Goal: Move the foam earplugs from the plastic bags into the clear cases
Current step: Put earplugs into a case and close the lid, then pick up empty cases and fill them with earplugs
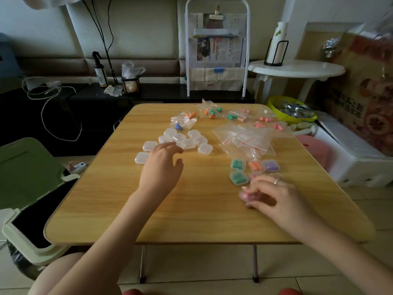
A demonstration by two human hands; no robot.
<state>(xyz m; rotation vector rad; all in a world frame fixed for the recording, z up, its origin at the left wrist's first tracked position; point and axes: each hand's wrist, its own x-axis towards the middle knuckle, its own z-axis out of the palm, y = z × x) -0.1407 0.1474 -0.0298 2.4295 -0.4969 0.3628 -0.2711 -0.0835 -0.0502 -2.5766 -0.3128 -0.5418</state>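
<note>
Wood-grain surface [191,209], rounded corners. Left hand [162,165], fingers loosely spread, reaches over empty square clear cases [180,139]. Right hand [274,194] pinches a pink-filled case [244,195]. Filled cases [255,167] sit just beyond it. Crinkled bags [244,137] with loose foam earplugs [212,112] lie at the far edge.

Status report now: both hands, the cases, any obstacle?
Left hand open, reaching at empty clear cases. Right hand pinching pink-filled case beside the filled cases. Nothing in the way.
</note>
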